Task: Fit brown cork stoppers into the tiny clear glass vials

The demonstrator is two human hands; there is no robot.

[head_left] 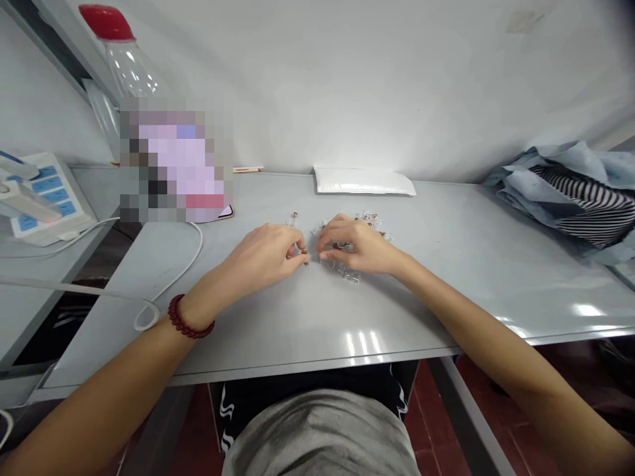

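My left hand (262,256) is closed in a pinch, thumb and forefinger on a small brown-ended piece (305,252), perhaps a tiny corked bottle. Just to its right, my right hand (354,243) curls over a pile of small clear pieces (351,273), several with brown ends. Its thumb and fingertips are drawn close together; whatever lies between them is too small to make out. One more clear piece with a brown end (294,216) lies apart on the grey table, behind my left fingers. The two hands are a short gap apart.
A white packet (364,181) lies against the wall. At the back left stand a red-capped bottle (131,66) and a blurred-out phone (186,165). A white cable (191,268) loops near my left forearm, beside a power strip (49,198). A blue-grey bag (570,198) sits far right.
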